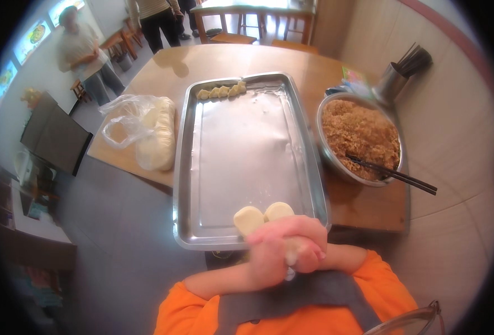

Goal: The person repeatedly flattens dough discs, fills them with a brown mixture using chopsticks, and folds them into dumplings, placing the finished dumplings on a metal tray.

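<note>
My left hand [265,259] and my right hand [311,251] are pressed together over the near edge of a metal tray [247,155]. Between them shows a small piece of pale dough [292,254], mostly covered by the fingers; whether it is a folded dumpling I cannot tell. Just beyond my hands, two round dough wrappers [249,220] lie on the tray, the right one partly behind my knuckles. Several pleated dumplings [221,91] stand in a row at the tray's far left corner.
Right of the tray, a steel bowl [320,125] holds minced filling [358,130], with black chopsticks [397,173] jutting over its rim. Behind it stands a metal utensil holder [391,83] by the wall. Bagged dough wrappers [157,134] lie to the left. People [85,54] stand beyond the table.
</note>
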